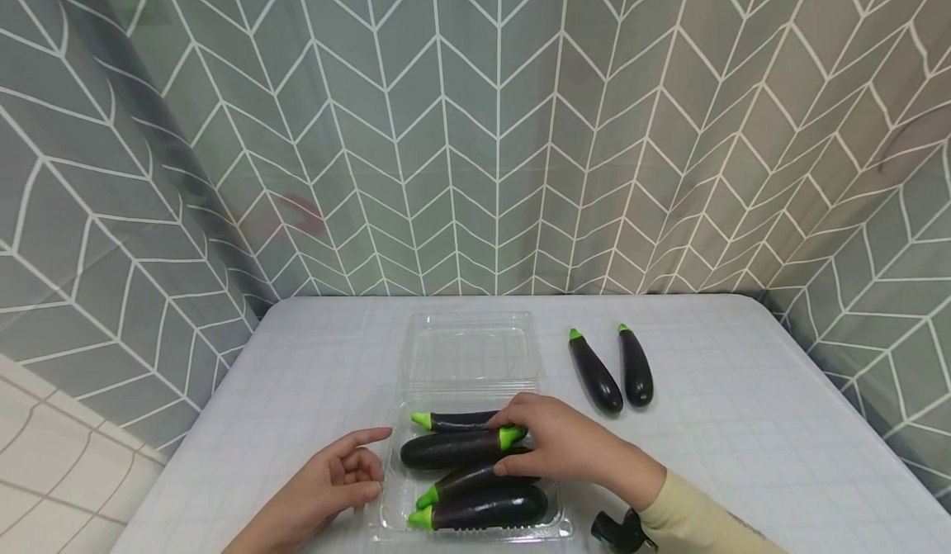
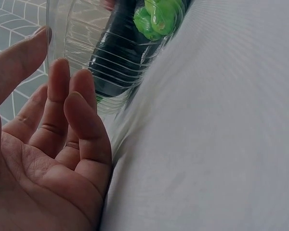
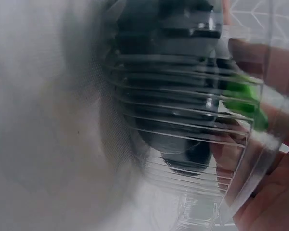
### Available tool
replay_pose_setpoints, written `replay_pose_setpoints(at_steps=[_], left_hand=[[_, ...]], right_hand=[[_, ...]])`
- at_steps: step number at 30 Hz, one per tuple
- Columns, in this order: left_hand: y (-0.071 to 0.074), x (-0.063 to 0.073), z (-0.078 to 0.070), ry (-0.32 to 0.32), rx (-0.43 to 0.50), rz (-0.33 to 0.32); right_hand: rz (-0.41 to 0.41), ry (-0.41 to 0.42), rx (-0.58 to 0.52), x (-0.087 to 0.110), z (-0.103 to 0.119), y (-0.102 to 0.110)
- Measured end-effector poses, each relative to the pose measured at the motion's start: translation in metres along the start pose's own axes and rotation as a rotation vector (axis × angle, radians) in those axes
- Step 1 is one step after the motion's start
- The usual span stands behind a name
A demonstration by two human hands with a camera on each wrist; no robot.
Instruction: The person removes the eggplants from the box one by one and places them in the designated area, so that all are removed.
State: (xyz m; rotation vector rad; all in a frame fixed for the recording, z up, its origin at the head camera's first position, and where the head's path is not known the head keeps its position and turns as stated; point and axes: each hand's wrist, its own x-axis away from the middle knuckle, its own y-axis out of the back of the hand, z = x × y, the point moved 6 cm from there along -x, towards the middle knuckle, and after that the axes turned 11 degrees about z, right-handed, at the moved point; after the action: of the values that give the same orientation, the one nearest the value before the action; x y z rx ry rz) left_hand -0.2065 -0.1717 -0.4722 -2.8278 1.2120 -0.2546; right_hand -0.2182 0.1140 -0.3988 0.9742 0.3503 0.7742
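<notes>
Several dark purple eggplants with green stems lie in a clear plastic clamshell box (image 1: 559,529). My right hand (image 1: 553,438) reaches over the box's right side and grips the stem end of one eggplant (image 1: 449,450), thumb on the near side and fingers on the far side. In the right wrist view its green stem (image 3: 243,98) shows through the ribbed wall between my fingers and thumb. My left hand (image 1: 330,480) is at the box's left side, palm turned inward, fingers loosely bent and holding nothing. Its fingertips are right at the clear wall in the left wrist view.
The box's lid (image 1: 475,352) lies folded back behind it. To the right, two more eggplants, one (image 1: 594,376) beside another (image 1: 636,368), rest on the white-covered table (image 1: 713,422). A small black device (image 1: 622,531) is by my right wrist. A patterned curtain (image 1: 498,125) hangs behind.
</notes>
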Motion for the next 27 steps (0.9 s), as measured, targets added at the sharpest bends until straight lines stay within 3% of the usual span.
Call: replay_pose_setpoints(at_steps=[4, 18, 27], left_hand=[[-0.0008, -0.0001, -0.0005, -0.028, 0.005, 0.013], [-0.0007, 0.0, -0.0019, -0.017, 0.013, -0.003], [-0.0015, -0.0002, -0.0027, -0.022, 0.007, 0.006]], right_hand=[[-0.008, -0.004, 0.053, -0.0011, 0.0032, -0.0006], [-0.033, -0.07, 0.111, -0.0083, 0.0012, -0.0054], [-0.075, -0.092, -0.063, -0.0054, -0.0037, -0.0002]])
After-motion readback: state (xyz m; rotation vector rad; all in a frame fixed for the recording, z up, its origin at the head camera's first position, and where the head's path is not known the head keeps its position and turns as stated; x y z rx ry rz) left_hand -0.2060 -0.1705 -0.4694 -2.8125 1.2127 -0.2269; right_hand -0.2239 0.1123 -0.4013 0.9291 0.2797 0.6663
